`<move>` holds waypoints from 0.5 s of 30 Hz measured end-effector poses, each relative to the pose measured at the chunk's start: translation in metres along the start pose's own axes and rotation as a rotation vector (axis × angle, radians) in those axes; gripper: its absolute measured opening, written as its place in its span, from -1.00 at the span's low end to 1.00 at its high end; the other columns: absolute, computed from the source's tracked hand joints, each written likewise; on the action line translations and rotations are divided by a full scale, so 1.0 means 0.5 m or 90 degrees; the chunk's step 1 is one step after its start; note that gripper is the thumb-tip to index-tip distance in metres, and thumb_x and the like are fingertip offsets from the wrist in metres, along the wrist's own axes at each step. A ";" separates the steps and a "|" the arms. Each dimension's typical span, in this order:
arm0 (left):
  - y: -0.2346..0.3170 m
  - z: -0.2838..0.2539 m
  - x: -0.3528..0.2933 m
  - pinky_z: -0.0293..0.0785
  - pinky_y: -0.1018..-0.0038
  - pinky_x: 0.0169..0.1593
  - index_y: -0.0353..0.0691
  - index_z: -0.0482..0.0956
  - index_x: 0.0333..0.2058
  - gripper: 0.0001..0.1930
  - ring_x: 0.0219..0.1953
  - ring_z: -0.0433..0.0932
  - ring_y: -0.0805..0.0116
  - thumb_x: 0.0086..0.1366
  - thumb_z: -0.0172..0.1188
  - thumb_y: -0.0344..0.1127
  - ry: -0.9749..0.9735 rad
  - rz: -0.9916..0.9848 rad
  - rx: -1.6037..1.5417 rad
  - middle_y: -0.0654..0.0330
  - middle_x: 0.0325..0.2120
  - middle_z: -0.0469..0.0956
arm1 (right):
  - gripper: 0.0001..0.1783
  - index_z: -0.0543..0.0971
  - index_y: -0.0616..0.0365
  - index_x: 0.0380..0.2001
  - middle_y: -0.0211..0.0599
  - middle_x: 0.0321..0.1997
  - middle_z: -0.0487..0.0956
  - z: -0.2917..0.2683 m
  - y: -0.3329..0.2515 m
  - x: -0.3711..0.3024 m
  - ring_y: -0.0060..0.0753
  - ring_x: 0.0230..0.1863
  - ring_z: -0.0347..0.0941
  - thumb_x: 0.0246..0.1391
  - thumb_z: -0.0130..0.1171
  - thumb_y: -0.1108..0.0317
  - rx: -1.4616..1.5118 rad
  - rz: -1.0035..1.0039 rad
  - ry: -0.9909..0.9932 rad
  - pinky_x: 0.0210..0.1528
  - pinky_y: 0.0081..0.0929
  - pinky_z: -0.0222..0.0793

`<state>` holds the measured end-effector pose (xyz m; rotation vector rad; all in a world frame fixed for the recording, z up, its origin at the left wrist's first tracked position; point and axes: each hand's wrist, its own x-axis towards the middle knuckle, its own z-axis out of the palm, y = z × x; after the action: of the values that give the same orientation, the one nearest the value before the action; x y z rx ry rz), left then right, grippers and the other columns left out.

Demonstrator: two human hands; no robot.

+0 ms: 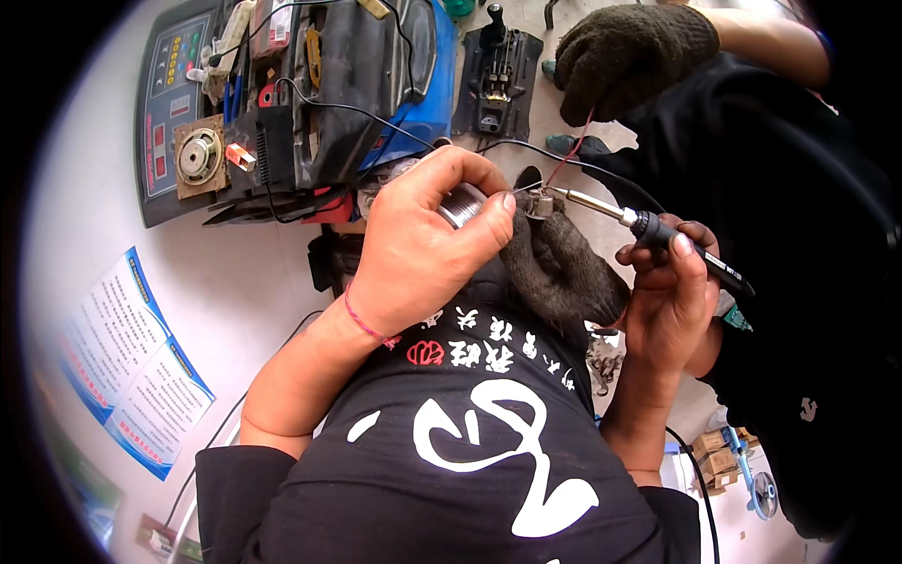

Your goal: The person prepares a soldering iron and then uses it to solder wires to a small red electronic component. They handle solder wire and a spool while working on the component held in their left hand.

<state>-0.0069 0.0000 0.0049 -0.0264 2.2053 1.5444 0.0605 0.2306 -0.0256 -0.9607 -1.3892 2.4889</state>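
Note:
My left hand [413, 244] is closed around a spool of solder wire [460, 206], the wire's end running out past the thumb toward a small metal part [537, 205]. In my right hand [667, 291] is a soldering iron [650, 228], gripped by its black handle and pointing left. Its tip is at or very near the top of the metal part; exact contact is too small to tell. A co-worker's dark knitted glove [568, 273] holds that part from below. The co-worker's other gloved hand [629, 58] is higher up, with a thin red wire [568, 160] running down from it to the part.
At upper left stands a machine with a control panel [174, 103], its top cluttered with tools and a round speaker [199, 155]. A black lever unit [496, 80] sits beyond my hands. Black cables cross the area. The co-worker's dark clothing [752, 179] is close on the right.

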 end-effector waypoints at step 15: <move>-0.024 -0.007 0.004 0.48 0.52 -0.02 -0.30 0.57 -0.22 -0.84 -0.13 0.53 0.50 0.34 0.29 -0.34 -0.046 -0.061 -0.247 0.12 -0.12 0.64 | -0.61 0.39 0.24 0.04 -0.01 -0.03 0.57 -0.003 0.001 -0.007 -0.31 -0.30 0.59 0.23 0.18 0.29 -0.044 0.007 -0.032 -0.16 -0.26 0.57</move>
<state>-0.0069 -0.0073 -0.0055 -0.1887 1.7925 1.8616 0.0645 0.2298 -0.0250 -0.9277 -1.4986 2.5041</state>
